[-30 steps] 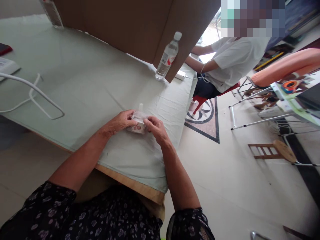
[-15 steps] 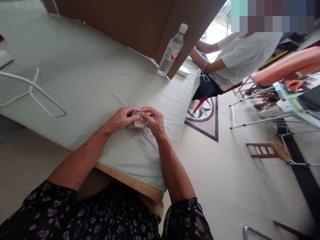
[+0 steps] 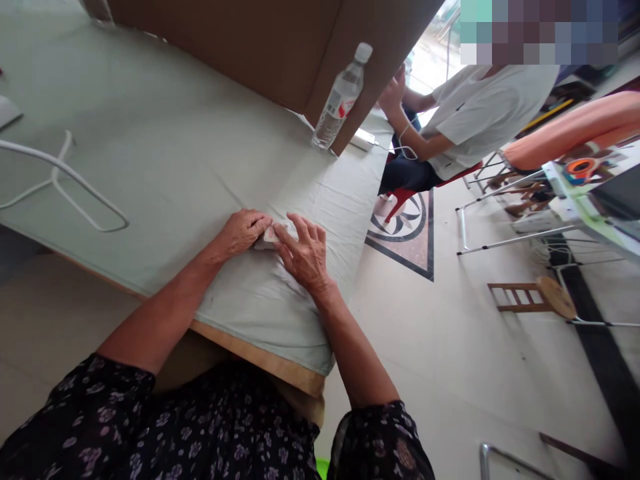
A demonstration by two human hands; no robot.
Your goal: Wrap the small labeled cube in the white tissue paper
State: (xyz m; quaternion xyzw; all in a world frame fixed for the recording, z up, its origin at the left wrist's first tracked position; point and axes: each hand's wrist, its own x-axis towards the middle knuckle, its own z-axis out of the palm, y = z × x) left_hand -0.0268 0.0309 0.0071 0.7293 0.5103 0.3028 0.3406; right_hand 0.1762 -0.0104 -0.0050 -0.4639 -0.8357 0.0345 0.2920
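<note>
A small white packet with red print (image 3: 270,237) lies on the pale green cloth of the table (image 3: 165,167), mostly hidden between my hands. My left hand (image 3: 243,231) is curled, its fingertips pressed on the packet's left side. My right hand (image 3: 303,250) lies flat with fingers stretched out, pressing down on the packet's right side. Both forearms reach in from the lower edge.
A white cable (image 3: 65,183) loops on the left of the table. A clear water bottle (image 3: 341,97) stands by a large cardboard box (image 3: 280,47) at the back. A person in a white shirt (image 3: 475,113) sits beyond the table's end. A wooden stool (image 3: 543,299) and metal frames stand on the tiled floor.
The packet has gone from being held up between my fingertips to lying flat on the cloth. My right hand has opened and laid itself flat over it.
</note>
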